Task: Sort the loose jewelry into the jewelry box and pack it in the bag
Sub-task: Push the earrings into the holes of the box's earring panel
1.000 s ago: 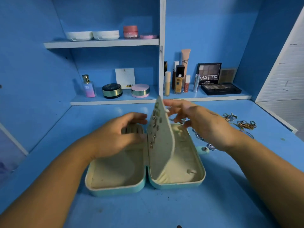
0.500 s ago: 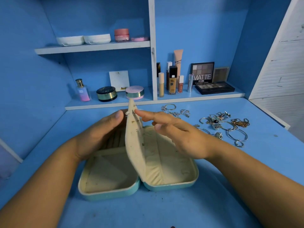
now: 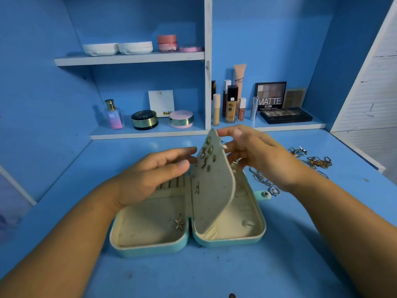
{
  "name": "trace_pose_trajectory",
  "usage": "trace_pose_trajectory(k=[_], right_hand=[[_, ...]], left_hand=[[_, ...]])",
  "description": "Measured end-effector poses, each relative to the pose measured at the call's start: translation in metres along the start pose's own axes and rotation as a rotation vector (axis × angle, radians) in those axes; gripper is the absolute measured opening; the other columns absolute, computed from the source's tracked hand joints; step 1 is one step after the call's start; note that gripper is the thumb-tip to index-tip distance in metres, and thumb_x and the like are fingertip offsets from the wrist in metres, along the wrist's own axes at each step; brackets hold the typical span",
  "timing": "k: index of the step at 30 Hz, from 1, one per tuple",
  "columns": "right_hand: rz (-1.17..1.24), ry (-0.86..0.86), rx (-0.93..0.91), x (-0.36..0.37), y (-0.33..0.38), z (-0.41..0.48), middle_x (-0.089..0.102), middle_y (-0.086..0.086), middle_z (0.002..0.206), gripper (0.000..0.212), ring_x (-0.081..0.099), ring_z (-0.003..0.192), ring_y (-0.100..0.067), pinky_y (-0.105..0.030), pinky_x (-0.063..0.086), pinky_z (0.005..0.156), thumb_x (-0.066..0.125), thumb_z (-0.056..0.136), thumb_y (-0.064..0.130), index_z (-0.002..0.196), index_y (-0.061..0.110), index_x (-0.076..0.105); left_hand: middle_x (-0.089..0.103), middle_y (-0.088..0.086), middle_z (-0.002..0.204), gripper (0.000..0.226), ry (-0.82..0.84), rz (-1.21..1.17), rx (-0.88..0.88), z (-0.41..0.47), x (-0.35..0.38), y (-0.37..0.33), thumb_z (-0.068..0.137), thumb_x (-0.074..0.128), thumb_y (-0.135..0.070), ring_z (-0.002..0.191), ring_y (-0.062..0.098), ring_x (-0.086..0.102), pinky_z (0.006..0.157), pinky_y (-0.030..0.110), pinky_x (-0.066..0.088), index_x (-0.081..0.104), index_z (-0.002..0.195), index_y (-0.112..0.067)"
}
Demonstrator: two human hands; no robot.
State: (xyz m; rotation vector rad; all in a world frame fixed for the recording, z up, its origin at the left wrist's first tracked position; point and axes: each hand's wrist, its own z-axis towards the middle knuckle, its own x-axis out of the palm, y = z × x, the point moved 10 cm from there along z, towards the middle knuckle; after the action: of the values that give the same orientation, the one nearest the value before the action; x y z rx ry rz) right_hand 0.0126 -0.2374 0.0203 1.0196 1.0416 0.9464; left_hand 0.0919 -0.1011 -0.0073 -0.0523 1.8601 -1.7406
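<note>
A teal jewelry box [image 3: 150,250] with a cream lining lies open flat on the blue desk. Its middle flap [image 3: 214,194] stands upright and carries several small earrings. My left hand [image 3: 150,175] hovers over the left half, fingers straight, their tips touching the flap's left face. My right hand [image 3: 253,155] is behind the flap's top edge, fingers lightly bent around that edge. A star-shaped piece [image 3: 179,221] lies in the left half. Loose jewelry [image 3: 315,162] is spread on the desk to the right of the box.
A snap tab [image 3: 265,194] sticks out from the box's right side, next to a silver chain [image 3: 266,181]. Cosmetics stand on the low shelf [image 3: 148,133] behind, among them an eyeshadow palette [image 3: 285,115] and a perfume bottle [image 3: 113,115]. A white slatted panel [image 3: 376,93] rises at the right.
The flap has swung from leaning left to standing upright. My right hand went up to its top edge, and my left hand stayed against its left face. The camera view shifted.
</note>
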Motion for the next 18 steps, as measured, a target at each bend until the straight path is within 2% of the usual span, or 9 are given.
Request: trace_pose_trajectory(k=[2,4,6,9,13,15,18], right_hand=[[-0.029,-0.074,0.030,-0.013,0.000,-0.001,0.068,-0.006,0.088,0.045,0.058,0.070,-0.012,-0.028,0.041,0.065,0.056,0.087,0.049,0.117,0.015,0.060],[-0.151,-0.100,0.069,-0.022,-0.004,-0.002,0.065,0.008,0.070,0.034,0.055,0.059,-0.003,-0.018,0.041,0.058,0.063,0.085,0.037,0.113,0.019,0.062],[-0.277,-0.081,0.133,-0.027,-0.016,-0.001,0.060,0.013,0.058,0.026,0.051,0.051,0.001,-0.011,0.038,0.051,0.067,0.086,0.026,0.111,0.020,0.063],[-0.497,-0.052,0.216,-0.032,-0.033,-0.001,0.061,0.008,0.075,0.028,0.053,0.062,-0.006,-0.016,0.040,0.058,0.070,0.084,0.030,0.111,0.024,0.065],[-0.725,-0.031,0.223,-0.027,-0.037,-0.001,0.056,0.008,0.093,0.030,0.055,0.073,-0.008,-0.018,0.040,0.061,0.067,0.084,0.038,0.112,0.029,0.061],[-0.886,-0.046,0.130,-0.019,-0.027,-0.002,0.050,0.010,0.102,0.031,0.053,0.085,-0.009,-0.019,0.038,0.067,0.066,0.083,0.042,0.112,0.034,0.059],[-0.936,-0.063,-0.215,0.016,0.011,-0.006,0.049,0.012,0.103,0.022,0.049,0.097,-0.008,-0.022,0.038,0.084,0.068,0.083,0.036,0.105,0.037,0.066]], left_hand=[[0.062,-0.017,0.129,0.051,-0.027,0.084,-0.035,0.000,-0.001,0.001,0.087,0.063,-0.040,0.121,-0.007,0.052,0.093,0.007,0.042,0.053,0.135,-0.026],[0.062,-0.021,0.125,0.053,-0.080,0.232,-0.027,-0.001,-0.006,0.002,0.078,0.065,-0.039,0.116,-0.011,0.054,0.096,0.010,0.043,0.057,0.130,-0.030],[0.064,-0.020,0.118,0.047,-0.124,0.361,-0.005,-0.002,-0.010,0.000,0.080,0.071,-0.035,0.111,-0.008,0.057,0.099,0.015,0.043,0.061,0.126,-0.032],[0.061,-0.019,0.111,0.042,-0.154,0.519,0.032,-0.001,-0.014,0.000,0.082,0.075,-0.032,0.105,-0.004,0.058,0.097,0.017,0.044,0.063,0.122,-0.033],[0.057,-0.022,0.117,0.044,-0.164,0.642,0.065,0.001,-0.014,0.001,0.081,0.075,-0.036,0.110,-0.008,0.053,0.100,0.012,0.039,0.064,0.123,-0.028],[0.056,-0.022,0.117,0.047,-0.175,0.677,0.063,0.001,-0.016,0.003,0.081,0.073,-0.043,0.110,-0.007,0.053,0.102,0.017,0.041,0.063,0.124,-0.028],[0.055,-0.023,0.117,0.059,-0.208,0.776,0.031,-0.001,-0.025,0.005,0.075,0.063,-0.063,0.110,-0.001,0.055,0.102,0.032,0.044,0.061,0.124,-0.031]])
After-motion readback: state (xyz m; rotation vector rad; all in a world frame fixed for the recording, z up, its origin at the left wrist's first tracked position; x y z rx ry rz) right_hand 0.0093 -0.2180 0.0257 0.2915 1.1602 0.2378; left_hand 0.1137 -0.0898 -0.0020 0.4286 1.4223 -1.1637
